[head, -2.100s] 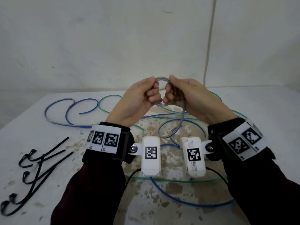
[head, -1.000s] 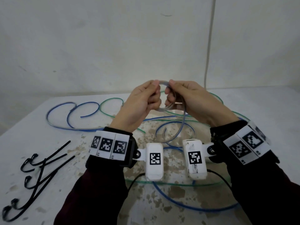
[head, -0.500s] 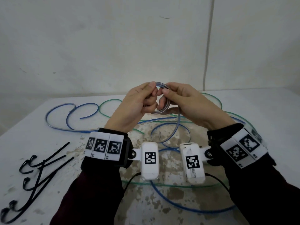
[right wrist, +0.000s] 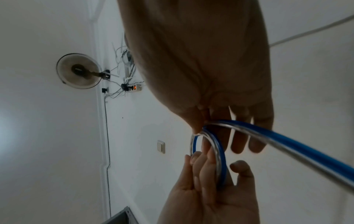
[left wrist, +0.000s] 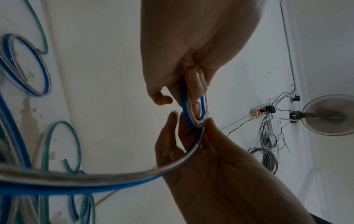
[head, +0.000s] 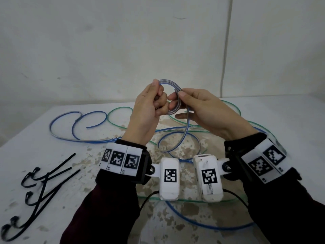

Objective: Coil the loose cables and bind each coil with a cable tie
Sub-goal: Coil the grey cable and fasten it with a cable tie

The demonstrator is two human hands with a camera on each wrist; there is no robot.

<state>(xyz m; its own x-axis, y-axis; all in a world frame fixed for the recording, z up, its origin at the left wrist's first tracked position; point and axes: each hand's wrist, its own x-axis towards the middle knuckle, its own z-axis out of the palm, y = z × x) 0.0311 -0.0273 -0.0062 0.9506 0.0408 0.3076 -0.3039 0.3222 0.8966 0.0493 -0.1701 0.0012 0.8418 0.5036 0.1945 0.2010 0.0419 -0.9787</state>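
A small coil of blue-and-clear cable (head: 178, 104) hangs in the air between both hands, above the middle of the table. My left hand (head: 159, 92) grips its left side, with the fingers curled through the loop (left wrist: 193, 109). My right hand (head: 176, 97) pinches the right side between thumb and forefinger (right wrist: 199, 128). The cable's free length (head: 186, 127) drops from the coil to a loose loop (head: 178, 147) lying on the table. Several black cable ties (head: 40, 185) lie at the left front.
More loose blue cable (head: 70, 124) and green cable (head: 119, 110) curl over the white, stained table (head: 281, 120) behind and under my hands. A white wall stands close behind. Wrist-mounted cameras (head: 169, 178) hang under both wrists.
My right hand has laid another turn onto the coil and moved to pinch its right side. The coil is held a little higher and stands more open towards me.
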